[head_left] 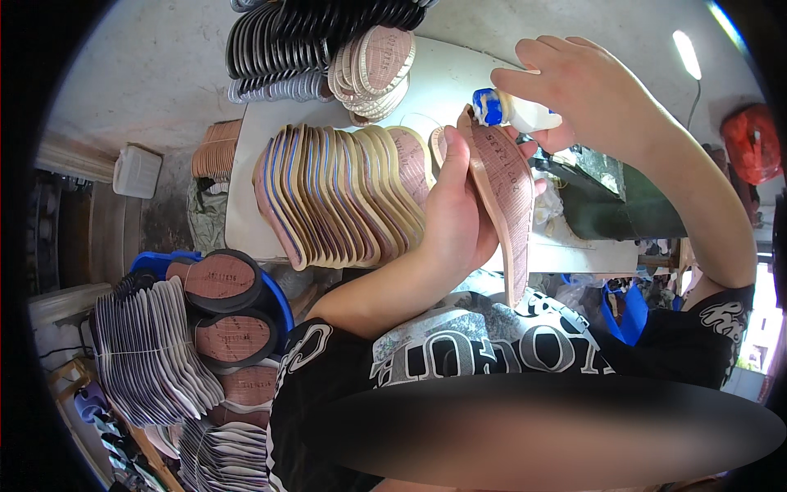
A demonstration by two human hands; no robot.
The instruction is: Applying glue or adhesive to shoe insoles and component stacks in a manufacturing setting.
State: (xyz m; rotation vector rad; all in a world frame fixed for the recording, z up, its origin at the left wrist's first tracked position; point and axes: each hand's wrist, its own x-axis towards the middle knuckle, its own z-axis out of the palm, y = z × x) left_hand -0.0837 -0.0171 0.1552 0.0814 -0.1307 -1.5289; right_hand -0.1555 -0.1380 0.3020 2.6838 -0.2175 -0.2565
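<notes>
Clasping an insole (507, 184) by its upper half, left grip (461, 205) faces right grip (575, 88) holding bottle (522, 112).

A white table (451, 70) stands before a pale wall (500, 18), with a glowing tube lamp (687, 55) at upper right.

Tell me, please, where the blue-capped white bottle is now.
In the head view, the bottle is upper right of centre, in the right grip, its blue cap by the upper end of the sole in the left grip.
</notes>
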